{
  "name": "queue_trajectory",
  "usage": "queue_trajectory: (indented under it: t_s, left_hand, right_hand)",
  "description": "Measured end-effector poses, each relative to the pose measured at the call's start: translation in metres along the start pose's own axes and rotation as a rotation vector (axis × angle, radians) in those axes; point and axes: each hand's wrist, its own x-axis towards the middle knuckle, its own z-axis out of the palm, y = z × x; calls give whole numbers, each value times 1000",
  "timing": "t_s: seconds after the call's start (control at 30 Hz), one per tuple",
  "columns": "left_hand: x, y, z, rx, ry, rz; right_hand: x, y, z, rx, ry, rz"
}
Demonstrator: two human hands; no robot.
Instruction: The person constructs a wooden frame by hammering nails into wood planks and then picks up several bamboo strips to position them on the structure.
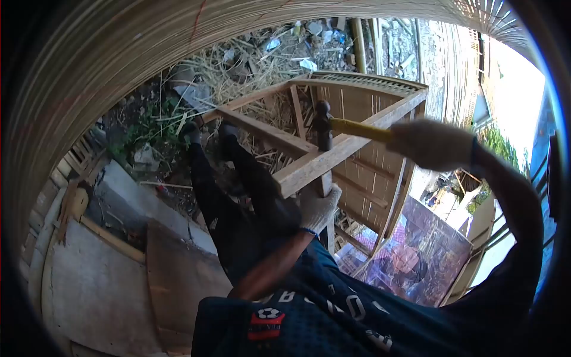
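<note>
My right hand [433,143], in a pale work glove, is wrapped round the yellow handle of a hammer [360,129]. Its dark head is at the upper face of a long wooden beam [372,135], near a joint with another timber. Below the beam, my gloved left hand [319,209] grips a short upright wooden piece [325,183] close under the joint. Both timbers belong to a wooden frame [262,132] with a slatted panel [363,178], tilted in front of my legs.
Straw, rubble and litter [250,65] cover the ground beyond the frame, with green weeds [148,128] at the left. A printed sheet [416,250] lies at the right. Worn boards [98,285] stand at lower left. Woven strips [148,47] arch along the top.
</note>
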Motion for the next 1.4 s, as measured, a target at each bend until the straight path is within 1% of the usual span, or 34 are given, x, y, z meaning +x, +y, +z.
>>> queue_trajectory:
  t_s: [0.03,0.07,0.13,0.17,0.2,0.27,0.3,0.33,0.37,0.4,0.43,0.5,0.53,0.57,0.6,0.63,0.67,0.7,0.77,0.8,0.9,1.0,1.03,1.07,1.1,1.13,1.17,1.23,1.3,1.33,1.4]
  left_hand:
    - [-2,10,-2,-8,-15,-10]
    - [1,-1,0,-4,-31,-74]
    - [4,4,-3,1,-23,-101]
    - [5,7,-5,3,-19,-115]
    - [0,7,-7,5,-4,-71]
    - [-1,-1,-5,9,42,17]
    - [2,-9,-2,15,70,57]
    - [-13,-17,1,-102,26,18]
    - [-9,-1,-2,-93,30,73]
    - [-5,15,-6,-83,34,129]
    - [-10,18,-9,-77,0,19]
    - [2,25,-10,-79,-61,-155]
    - [1,22,-9,-107,-26,-139]
    - [-6,17,-12,-50,-25,-106]
    - [-5,14,-12,-1,-24,-58]
    - [0,17,-9,39,-25,4]
    - [-3,19,-8,-14,-71,-119]
    - [-9,19,-6,-75,-38,-66]
    - [-5,20,-3,-205,51,66]
    - [-1,21,-13,-57,-124,-91]
    - [3,32,-17,-69,-136,-139]
    - [1,21,-10,-72,-51,-30]
    - [-7,12,-6,-102,6,36]
    - [-14,4,-2,-130,56,107]
    - [-9,17,-3,-148,74,144]
    - [-5,30,-5,-165,91,181]
    - [0,21,-11,-106,-114,-91]
    - [5,21,-12,-65,-107,-101]
    - [-1,17,-11,-88,-74,-72]
    - [-1,17,-11,-100,-62,-48]
    - [-2,18,-9,-102,-37,12]
  right_hand:
    - [-7,-10,-24,91,-45,169]
    - [-5,0,-17,159,196,140]
    - [5,13,-4,244,482,129]
    - [10,20,3,280,624,113]
    - [15,18,19,166,667,108]
    - [27,33,70,-31,778,-192]
    - [7,-9,39,311,216,65]
    - [0,-6,35,254,183,64]
    - [2,1,21,172,179,53]
    - [0,-6,5,194,109,97]
    - [11,3,21,155,478,-72]
    - [18,8,20,536,713,165]
    - [24,13,35,419,791,61]
    - [30,18,50,294,874,-35]
    - [29,15,72,185,876,-110]
    - [22,-1,69,62,884,-179]
    - [1,-13,60,372,285,64]
    - [3,3,70,290,360,-56]
    - [-4,-10,28,285,203,167]
    - [0,-3,37,371,419,118]
    - [24,5,40,685,864,117]
    - [38,16,96,-14,955,-218]
    - [8,-16,72,475,297,53]
    - [2,-13,67,436,275,48]
    - [6,-2,52,372,280,33]
    - [4,-5,43,176,336,1]
    - [6,0,44,311,485,25]
    - [17,10,38,466,780,195]
    - [24,20,60,312,878,-31]
    - [23,13,78,191,922,-154]
    - [2,-6,80,319,385,21]
